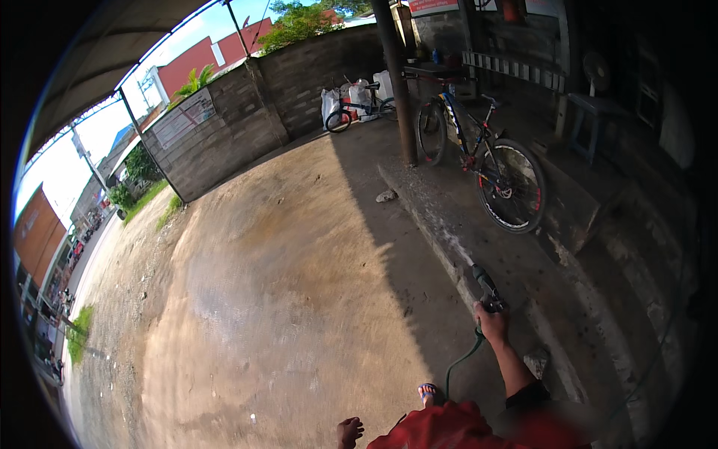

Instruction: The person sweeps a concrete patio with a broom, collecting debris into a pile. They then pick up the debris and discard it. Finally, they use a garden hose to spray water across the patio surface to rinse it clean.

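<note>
With the right hand (492, 323), in the head view, grips the handle of a dark spray gun (486, 284), fingers closed round it, out ahead over the shaded concrete at lower right. Lets the left hand (349, 432) hang low at the bottom edge, partly cut off, fingers loosely curled with gaps between them, well apart from the right. Aims the gun forward and slightly left, sending a white jet of water (454, 242) along a low step edge (430, 232). Trails a green hose (451, 367) from beneath the grip down toward a sandalled foot (427, 393). Wears a red shirt (449, 428), visible along the lower edge. Has a rough lump of concrete (536, 363) just right of the forearm.

Faces a dark bicycle (458, 129), upright beyond the jet, near the right side of a brown post (395, 82). Has a loose stone (386, 196) ahead, beside the step edge. Looks farther out to a smaller bicycle (339, 121) near white sacks (330, 101), before a grey block wall (321, 71). Has a blue stool (594, 112) in the shade at right, and sunlit ground (277, 262) across the left.
</note>
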